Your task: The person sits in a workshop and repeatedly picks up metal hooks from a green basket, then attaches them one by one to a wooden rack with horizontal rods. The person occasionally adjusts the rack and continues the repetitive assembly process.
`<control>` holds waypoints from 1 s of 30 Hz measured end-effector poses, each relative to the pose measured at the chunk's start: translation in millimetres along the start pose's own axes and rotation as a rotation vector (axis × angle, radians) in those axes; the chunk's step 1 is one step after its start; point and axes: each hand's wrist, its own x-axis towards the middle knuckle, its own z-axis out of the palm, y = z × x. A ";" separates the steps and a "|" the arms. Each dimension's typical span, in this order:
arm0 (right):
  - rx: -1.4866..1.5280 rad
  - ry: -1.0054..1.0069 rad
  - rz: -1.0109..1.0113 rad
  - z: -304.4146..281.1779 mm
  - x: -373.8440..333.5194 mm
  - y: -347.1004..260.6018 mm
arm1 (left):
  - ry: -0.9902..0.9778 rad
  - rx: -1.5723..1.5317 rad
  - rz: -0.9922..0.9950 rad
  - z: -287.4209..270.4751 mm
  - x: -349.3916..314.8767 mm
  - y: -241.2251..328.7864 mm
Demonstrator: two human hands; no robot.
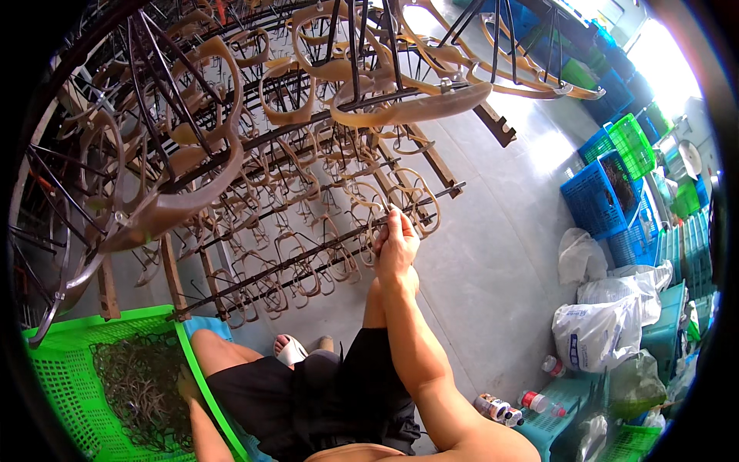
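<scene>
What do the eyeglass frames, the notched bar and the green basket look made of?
Eyeglass frames: probably glossy plastic, amber and seemingly translucent.
Notched bar: likely metal by its cut notches; the brown finish could be rust or paint.
Green basket: apparently moulded plastic, bright even colour, regular perforations.

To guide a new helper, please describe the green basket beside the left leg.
Start at the large rack of eyeglass frames. By its lower left end, beside the left leg, sits the green basket. Unlike the crates at far right, it holds thin dark pieces and the left hand.
</scene>
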 end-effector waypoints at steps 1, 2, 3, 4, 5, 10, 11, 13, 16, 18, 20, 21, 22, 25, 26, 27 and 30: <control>0.009 -0.005 0.005 -1.2 0.2 -0.1 | -0.027 -0.024 0.009 0.6 1.9 -1.1; 0.018 -0.011 0.010 -2.8 0.7 0.0 | -0.055 -0.049 0.020 0.4 4.3 -2.3; 0.026 -0.017 0.015 -4.3 0.9 -0.3 | -0.089 -0.072 0.033 -1.7 6.7 -3.9; 0.015 -0.018 0.014 -3.9 1.2 -2.1 | -0.136 -0.105 0.050 -1.8 7.9 -8.6; 0.013 -0.018 0.021 -2.2 -1.3 -2.4 | -0.169 -0.140 0.061 -8.5 10.0 -14.1; -0.041 -0.015 0.030 -4.9 -3.7 0.9 | -0.125 -0.161 0.030 -16.6 3.9 -22.0; -0.069 -0.008 0.017 -5.0 -3.2 1.4 | -0.079 -0.150 0.013 -13.3 1.7 -19.6; -0.046 -0.015 0.013 -6.1 -2.8 2.5 | 0.009 -0.144 -0.013 -9.0 -3.8 -16.1; 0.050 -0.057 0.030 -8.7 -2.7 5.0 | 0.157 -0.170 -0.055 -5.0 -16.8 -15.6; 0.037 -0.085 0.029 -9.0 -4.4 8.0 | 0.263 -0.225 -0.069 -4.4 -27.8 -20.0; -0.020 -0.051 0.013 -5.1 -6.0 7.5 | 0.370 -0.328 -0.039 -2.7 -35.5 -26.1; -0.048 -0.036 0.006 -2.9 -7.0 6.7 | 0.425 -0.381 0.011 -0.9 -33.5 -30.1; -0.077 -0.017 -0.010 -2.6 -7.5 6.6 | 0.475 -0.432 0.066 1.7 -30.4 -32.5; -0.156 0.043 -0.051 -3.1 -8.2 7.4 | 0.599 -0.144 0.339 3.0 -42.4 -19.1; -0.171 0.063 -0.056 -0.5 -10.1 7.6 | 0.649 -0.102 0.385 -0.2 -37.9 -21.9; -0.187 0.083 -0.061 1.6 -11.9 7.6 | 0.699 -0.060 0.430 -3.6 -33.8 -24.2; -0.179 0.005 -0.051 -0.2 -11.4 5.9 | 0.738 0.051 0.470 -10.0 -40.3 -14.2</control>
